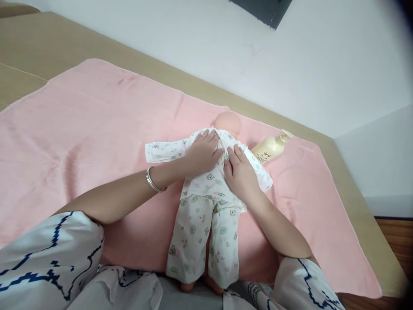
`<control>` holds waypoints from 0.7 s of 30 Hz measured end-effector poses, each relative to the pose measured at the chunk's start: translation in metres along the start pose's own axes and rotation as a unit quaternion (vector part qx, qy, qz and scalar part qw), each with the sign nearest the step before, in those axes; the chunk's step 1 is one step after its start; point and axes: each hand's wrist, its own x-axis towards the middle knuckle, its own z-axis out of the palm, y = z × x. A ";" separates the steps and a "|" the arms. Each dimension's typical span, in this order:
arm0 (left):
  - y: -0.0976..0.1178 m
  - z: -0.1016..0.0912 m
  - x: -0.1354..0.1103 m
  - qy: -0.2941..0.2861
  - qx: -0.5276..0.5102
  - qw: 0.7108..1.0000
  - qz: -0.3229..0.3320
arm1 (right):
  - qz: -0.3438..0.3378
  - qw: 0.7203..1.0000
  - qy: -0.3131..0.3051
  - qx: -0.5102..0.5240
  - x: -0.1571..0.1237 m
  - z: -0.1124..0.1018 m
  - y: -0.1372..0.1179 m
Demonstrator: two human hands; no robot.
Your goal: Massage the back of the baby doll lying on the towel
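A baby doll (pixel 228 122) lies on a pink blanket (pixel 129 112), its head away from me and its feet towards me. It wears a white printed top (pixel 206 183) and matching trousers (pixel 192 232). My left hand (pixel 203 153) rests flat on the upper left of the top, fingers stretched out; a silver bangle circles that wrist. On the right side of the top lies my right hand (pixel 240 172), its fingers extended and nothing gripped. The doll's face does not show. Both sleeves stretch out sideways on the blanket.
A pale yellow pump bottle (pixel 270 148) lies on its side by the doll's right-hand sleeve. Under the blanket is a wooden table (pixel 80 43), its far edge along a white wall (pixel 193 38). A dark panel (pixel 264 10) hangs on the wall.
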 end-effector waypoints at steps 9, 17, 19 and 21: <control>0.031 -0.001 -0.028 -0.014 -0.007 0.999 -0.028 | -0.089 0.994 -0.023 0.066 0.039 -0.004 0.047; 0.006 0.001 -0.009 0.049 -0.025 0.998 -0.001 | -0.013 1.000 0.012 -0.016 -0.001 0.009 0.003; 0.002 0.005 -0.007 0.073 -0.025 0.997 0.001 | -0.024 0.999 0.002 -0.022 -0.004 0.007 -0.001; 0.000 0.010 -0.007 0.095 -0.023 0.995 -0.008 | -0.030 0.999 -0.004 -0.012 0.001 0.003 0.006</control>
